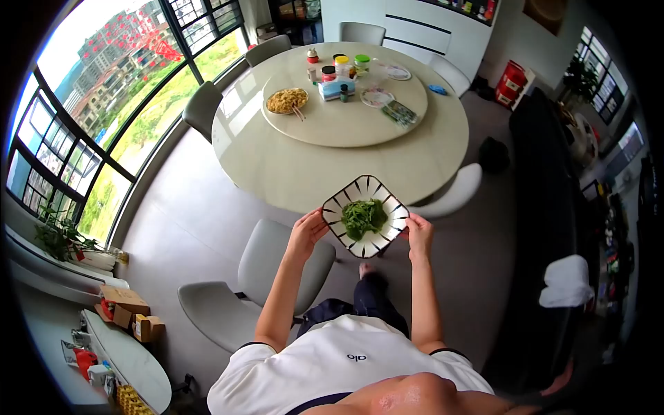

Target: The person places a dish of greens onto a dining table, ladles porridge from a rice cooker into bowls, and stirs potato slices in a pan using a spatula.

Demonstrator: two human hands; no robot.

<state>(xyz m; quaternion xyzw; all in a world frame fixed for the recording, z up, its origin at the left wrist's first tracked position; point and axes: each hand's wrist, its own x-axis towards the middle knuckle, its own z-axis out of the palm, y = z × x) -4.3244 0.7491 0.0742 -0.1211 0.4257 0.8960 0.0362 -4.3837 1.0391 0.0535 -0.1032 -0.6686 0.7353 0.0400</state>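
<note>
A square white bowl (pixel 335 228) with dark stripes and a dark rim is held level in front of me, near the edge of the round table. Cooked leafy greens (pixel 364 218) lie in its middle. My left hand (pixel 305 234) grips the bowl's left corner, and my right hand (pixel 419 235) grips the right corner. Both hands are closed on the rim, with some fingers hidden beneath it. Beyond the bowl, the round table (pixel 277 169) carries a raised turntable (pixel 332 135). A plate of noodles (pixel 287 101) with chopsticks (pixel 298 113) sits on the turntable's left side.
On the turntable stand several jars (pixel 342 63), a tissue pack (pixel 336 88) and a green packet (pixel 399 113). Grey chairs (pixel 282 259) stand close on my left, and a white chair (pixel 453 194) is at the table's right. A dark sofa (pixel 536 228) runs along the right.
</note>
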